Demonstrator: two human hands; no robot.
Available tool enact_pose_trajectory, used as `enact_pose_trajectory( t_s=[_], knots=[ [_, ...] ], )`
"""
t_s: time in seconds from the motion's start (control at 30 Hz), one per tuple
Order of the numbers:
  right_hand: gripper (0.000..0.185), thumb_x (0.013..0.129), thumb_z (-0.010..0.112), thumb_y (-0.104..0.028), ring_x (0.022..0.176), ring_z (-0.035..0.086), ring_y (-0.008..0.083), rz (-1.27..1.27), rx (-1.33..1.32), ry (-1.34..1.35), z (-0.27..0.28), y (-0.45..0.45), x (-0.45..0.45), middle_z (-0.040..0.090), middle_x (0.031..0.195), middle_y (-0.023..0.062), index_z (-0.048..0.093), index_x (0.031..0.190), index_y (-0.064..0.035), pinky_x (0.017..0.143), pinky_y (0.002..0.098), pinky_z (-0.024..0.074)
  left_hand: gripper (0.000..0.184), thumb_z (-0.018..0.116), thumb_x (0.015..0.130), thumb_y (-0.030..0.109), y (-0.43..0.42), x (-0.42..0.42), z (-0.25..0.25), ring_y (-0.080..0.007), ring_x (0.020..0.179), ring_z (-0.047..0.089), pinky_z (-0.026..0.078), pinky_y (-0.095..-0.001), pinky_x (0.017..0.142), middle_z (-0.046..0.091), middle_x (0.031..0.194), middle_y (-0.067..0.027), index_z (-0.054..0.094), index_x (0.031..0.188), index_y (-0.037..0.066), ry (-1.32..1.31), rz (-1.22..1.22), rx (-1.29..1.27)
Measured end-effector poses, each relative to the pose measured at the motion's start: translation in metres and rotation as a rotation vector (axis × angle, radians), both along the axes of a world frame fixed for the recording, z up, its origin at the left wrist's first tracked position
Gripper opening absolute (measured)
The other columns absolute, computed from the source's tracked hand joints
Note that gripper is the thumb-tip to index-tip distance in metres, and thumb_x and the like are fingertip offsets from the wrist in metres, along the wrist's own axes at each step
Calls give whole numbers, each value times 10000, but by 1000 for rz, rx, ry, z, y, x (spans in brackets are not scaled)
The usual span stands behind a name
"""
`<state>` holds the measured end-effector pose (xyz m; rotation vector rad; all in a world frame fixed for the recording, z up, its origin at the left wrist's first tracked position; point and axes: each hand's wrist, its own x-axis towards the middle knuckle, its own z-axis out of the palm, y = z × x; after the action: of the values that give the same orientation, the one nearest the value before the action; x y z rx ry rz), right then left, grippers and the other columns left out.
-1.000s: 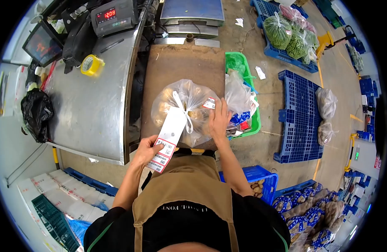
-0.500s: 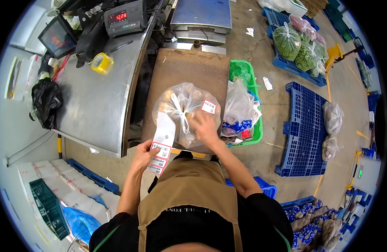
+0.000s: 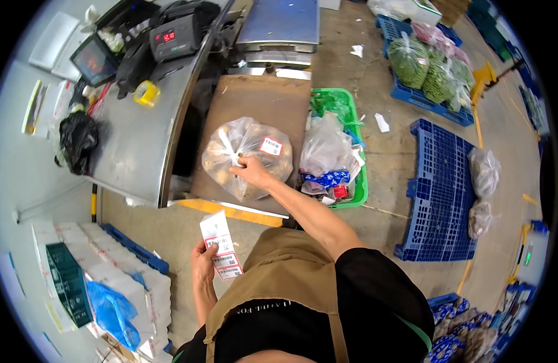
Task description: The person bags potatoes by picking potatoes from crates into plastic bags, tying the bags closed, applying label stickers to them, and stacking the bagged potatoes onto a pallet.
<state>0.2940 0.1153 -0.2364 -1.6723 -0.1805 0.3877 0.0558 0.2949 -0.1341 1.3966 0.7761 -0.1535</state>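
On the brown scale platform sits a knotted clear plastic bag full of round tan lumps, their kind unclear through the plastic. A white label with a red border and barcode is stuck on its upper right side. My right hand is closed on the gathered neck of the bag, just below the white knot. In my left hand, pinched between thumb and fingers, hangs a strip of printed barcode labels. That strip is off the near left edge of the platform, apart from the bag.
Left of the platform stands a metal table with yellow tape, a black bag and a red-digit display. To the right is a green crate of plastic waste. Blue pallets lie farther right.
My right hand has moved from the label side to the bag's neck and gripped it. My left hand has drawn the label strip back from the bag. The display reading differs.
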Motion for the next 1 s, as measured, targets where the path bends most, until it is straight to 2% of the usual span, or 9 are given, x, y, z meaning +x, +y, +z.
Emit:
enact_pose_trajectory(
  t_s=[0.13,0.23,0.33,0.37,0.53,0.73,0.87,0.97,1.0],
  knots=[
    [221,721,629,-152,536,431,68,-53,139,-19,42,-18,-24,451,485,42,533,605,9,475,337,383,269,602,811,11,12,15,-28,-186,906,586,456,-328,835,618,1002,-99,584,1077,-25,-139,30,-94],
    [270,664,588,-129,510,326,90,-109,13,-91,101,-66,-62,281,493,117,403,547,30,458,368,303,255,600,834,48,-7,42,1,-192,908,585,461,-341,826,612,1009,-89,562,1080,-9,-358,-28,-230],
    [247,630,588,-130,499,337,100,-165,46,-101,119,-137,-78,331,470,122,439,542,46,449,379,289,377,572,855,55,-29,48,16,-198,938,584,465,-361,841,592,1053,-89,473,1215,2,-404,-35,-271],
    [256,631,576,-122,504,308,93,-241,149,-56,131,-165,-86,306,468,62,407,517,33,444,373,245,388,570,853,49,-38,50,14,-197,942,584,467,-363,845,591,1057,-89,467,1224,1,-389,-69,-299],
    [261,647,585,-116,508,305,94,-434,17,84,140,-329,-151,327,481,32,405,514,18,441,356,242,380,569,837,23,-136,86,3,-200,926,593,478,-359,843,600,1035,-96,488,1206,-11,-288,-234,-339],
    [113,713,601,-90,474,425,103,-1038,70,559,47,-582,-259,485,546,17,599,667,14,418,298,309,314,508,844,-21,-332,101,-19,-208,915,606,479,-357,850,612,1044,-105,522,1157,-31,-143,-418,-219],
    [151,743,570,-47,495,467,143,-1283,23,600,-55,-775,-296,550,627,68,654,839,34,451,321,353,327,479,835,-51,-482,86,-41,-201,964,593,466,-346,874,605,1068,-112,516,1160,-50,-2,-541,-105],
    [238,871,438,-149,609,513,223,-892,-749,286,-151,-920,-337,510,636,102,544,698,-24,584,390,433,303,519,846,-22,-556,87,-65,-166,949,583,474,-302,820,610,1041,-71,546,1148,-31,97,-709,24],
    [99,763,540,-92,755,602,326,-631,-1407,23,-291,-1002,-370,611,786,189,607,765,-19,669,419,477,268,495,858,-22,-579,87,-71,-183,960,589,491,-316,829,595,1066,-89,535,1122,-41,131,-606,-59]
  ],
)
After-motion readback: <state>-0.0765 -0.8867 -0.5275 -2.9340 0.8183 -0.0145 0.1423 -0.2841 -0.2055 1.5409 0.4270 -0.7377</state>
